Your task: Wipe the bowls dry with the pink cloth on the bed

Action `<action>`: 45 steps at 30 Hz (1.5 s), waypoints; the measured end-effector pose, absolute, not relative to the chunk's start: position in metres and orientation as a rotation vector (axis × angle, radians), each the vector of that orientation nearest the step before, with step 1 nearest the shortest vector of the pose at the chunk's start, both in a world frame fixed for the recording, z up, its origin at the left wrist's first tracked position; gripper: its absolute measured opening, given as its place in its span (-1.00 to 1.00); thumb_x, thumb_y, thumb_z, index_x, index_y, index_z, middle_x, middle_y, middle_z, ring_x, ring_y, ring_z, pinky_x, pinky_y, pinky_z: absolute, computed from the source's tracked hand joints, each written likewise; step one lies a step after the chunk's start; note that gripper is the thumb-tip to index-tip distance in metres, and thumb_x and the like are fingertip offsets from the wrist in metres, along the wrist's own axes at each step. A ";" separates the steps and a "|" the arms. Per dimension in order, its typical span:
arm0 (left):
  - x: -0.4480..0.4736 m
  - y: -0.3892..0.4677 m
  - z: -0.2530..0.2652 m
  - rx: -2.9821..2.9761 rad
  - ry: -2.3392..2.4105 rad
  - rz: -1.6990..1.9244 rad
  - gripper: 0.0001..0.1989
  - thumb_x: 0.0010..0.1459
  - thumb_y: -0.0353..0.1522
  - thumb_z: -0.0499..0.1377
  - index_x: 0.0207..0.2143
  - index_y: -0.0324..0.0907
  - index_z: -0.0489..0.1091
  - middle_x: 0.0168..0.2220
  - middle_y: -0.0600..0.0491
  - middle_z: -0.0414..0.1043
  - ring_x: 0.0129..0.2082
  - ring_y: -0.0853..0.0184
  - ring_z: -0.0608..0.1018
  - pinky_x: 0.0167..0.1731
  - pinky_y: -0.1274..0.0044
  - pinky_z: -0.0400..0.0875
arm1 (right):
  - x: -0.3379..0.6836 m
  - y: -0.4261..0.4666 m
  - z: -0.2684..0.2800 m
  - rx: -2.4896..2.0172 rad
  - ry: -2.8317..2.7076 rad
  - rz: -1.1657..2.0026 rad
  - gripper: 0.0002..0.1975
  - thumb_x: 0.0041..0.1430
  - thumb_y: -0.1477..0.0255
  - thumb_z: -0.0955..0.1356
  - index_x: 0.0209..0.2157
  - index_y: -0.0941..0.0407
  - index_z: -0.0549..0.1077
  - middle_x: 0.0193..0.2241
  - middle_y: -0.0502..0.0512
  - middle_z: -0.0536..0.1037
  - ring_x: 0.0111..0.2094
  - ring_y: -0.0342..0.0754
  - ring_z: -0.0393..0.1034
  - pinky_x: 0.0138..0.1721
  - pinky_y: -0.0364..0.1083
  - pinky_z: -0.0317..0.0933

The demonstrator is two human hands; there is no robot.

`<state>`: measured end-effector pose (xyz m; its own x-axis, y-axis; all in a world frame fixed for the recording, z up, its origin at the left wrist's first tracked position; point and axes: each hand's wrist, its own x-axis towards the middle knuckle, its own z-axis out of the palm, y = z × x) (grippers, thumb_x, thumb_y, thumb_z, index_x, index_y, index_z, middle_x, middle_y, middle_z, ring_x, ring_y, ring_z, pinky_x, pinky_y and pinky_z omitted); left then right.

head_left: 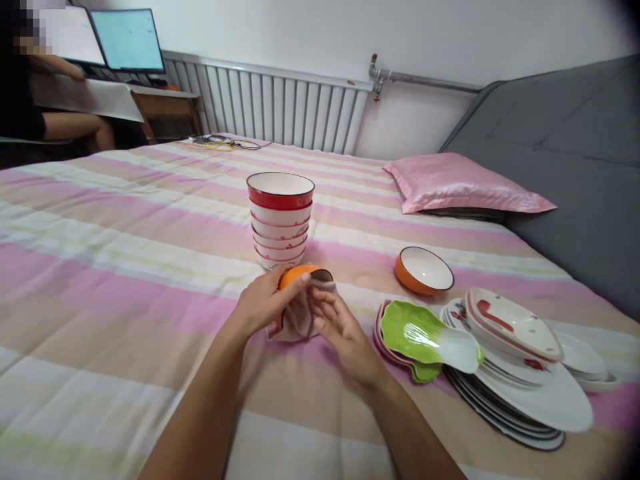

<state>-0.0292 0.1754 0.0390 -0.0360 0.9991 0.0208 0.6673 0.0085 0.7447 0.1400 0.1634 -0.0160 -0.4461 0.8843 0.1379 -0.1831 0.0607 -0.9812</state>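
My left hand (273,298) grips an orange bowl (296,273), which is tilted on its side with its opening toward my right. A pinkish cloth (299,319) is bunched in the bowl's mouth and hangs below it. The fingers of my right hand (340,331) are curled against the cloth inside the bowl, the fingertips partly hidden in its folds. Just beyond the bowl stands a stack of several white and red bowls (281,217), the top one with a red outside. Another orange bowl (425,269) rests upright to the right.
Leaf-shaped green dishes (413,330) lie right of my hands, beside stacked plates (550,393) topped by a patterned dish (520,327). A pink pillow (465,180) lies by the grey headboard (565,127). Cables (225,142) lie at the striped bed's far edge. A person sits near monitors (129,40).
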 end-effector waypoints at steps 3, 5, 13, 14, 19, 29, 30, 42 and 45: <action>-0.029 0.175 0.040 1.666 1.739 0.867 -0.41 0.13 0.06 -0.11 -0.03 -0.09 0.40 -0.12 -0.01 0.51 -0.12 0.08 0.50 -0.18 0.39 0.34 | 0.140 0.160 -0.022 -0.812 -1.813 1.336 -0.48 0.15 0.40 0.31 0.14 0.06 0.12 0.19 0.20 0.22 0.21 0.00 0.10 0.18 0.06 0.04; -0.028 0.174 0.041 1.616 1.758 0.888 -0.42 0.12 0.05 -0.10 -0.05 -0.10 0.41 -0.13 -0.01 0.52 -0.13 0.07 0.50 -0.20 0.39 0.36 | 0.141 0.157 -0.023 -0.856 -2.035 1.209 -0.43 0.15 0.42 0.31 0.18 0.08 0.11 0.18 0.21 0.24 0.19 0.04 0.12 0.18 0.10 0.03; -0.028 0.173 0.040 1.601 1.778 0.921 -0.42 0.12 0.05 -0.10 -0.10 -0.12 0.45 -0.19 -0.02 0.55 -0.17 0.06 0.53 -0.25 0.40 0.36 | 0.135 0.152 -0.024 -0.827 -2.462 0.992 -0.44 0.25 0.41 0.23 0.25 0.09 0.01 0.27 0.13 0.07 0.29 0.03 -0.14 0.29 0.16 -0.27; -0.028 0.174 0.040 1.604 1.781 0.905 -0.42 0.12 0.05 -0.11 -0.09 -0.12 0.44 -0.19 -0.03 0.55 -0.17 0.06 0.53 -0.25 0.40 0.36 | 0.134 0.152 -0.025 -0.835 -2.475 0.980 -0.44 0.26 0.40 0.22 0.25 0.09 0.00 0.27 0.13 0.06 0.30 0.03 -0.14 0.28 0.16 -0.26; -0.031 0.175 0.039 1.652 1.754 0.870 -0.42 0.11 0.08 -0.07 -0.09 -0.10 0.44 -0.11 -0.01 0.52 -0.11 0.08 0.50 -0.17 0.41 0.34 | 0.131 0.151 -0.027 -0.936 -2.515 0.890 -0.45 0.24 0.38 0.26 0.23 0.13 0.07 0.27 0.18 0.08 0.29 0.08 -0.13 0.28 0.18 -0.26; -0.040 0.181 0.026 1.516 1.770 0.973 -0.42 0.12 0.04 -0.06 -0.16 -0.21 0.45 -0.19 -0.12 0.52 -0.21 0.09 0.54 -0.31 0.42 0.41 | 0.123 0.151 -0.029 -0.993 -2.292 0.707 -0.57 0.17 0.26 0.32 0.03 0.12 0.27 -0.04 0.18 0.43 0.02 0.10 0.27 0.08 0.09 0.12; -0.040 0.182 0.025 1.515 1.784 0.961 -0.43 0.12 0.04 -0.06 -0.19 -0.22 0.45 -0.23 -0.12 0.53 -0.24 0.10 0.55 -0.33 0.42 0.41 | 0.121 0.151 -0.030 -1.012 -2.273 0.689 -0.57 0.15 0.24 0.33 0.01 0.14 0.29 -0.09 0.19 0.45 -0.04 0.10 0.30 0.02 0.08 0.17; -0.048 0.181 0.030 1.510 1.887 0.790 -0.57 0.13 -0.05 -0.07 -0.43 -0.18 0.38 -0.50 -0.03 0.46 -0.53 0.21 0.52 -0.50 0.46 0.36 | 0.129 0.156 -0.021 -0.982 -2.285 0.809 -0.88 0.16 0.55 0.29 -0.27 0.12 0.43 -0.25 0.07 0.54 -0.23 -0.02 0.38 -0.23 -0.11 0.19; -0.051 0.181 0.030 1.508 1.928 0.798 -0.58 0.10 -0.05 -0.02 -0.38 -0.20 0.42 -0.37 -0.07 0.51 -0.41 0.19 0.54 -0.41 0.44 0.38 | 0.139 0.160 -0.014 -0.933 -2.318 0.910 -0.91 0.15 0.55 0.30 -0.36 0.12 0.43 -0.31 0.02 0.54 -0.26 -0.06 0.37 -0.27 -0.15 0.14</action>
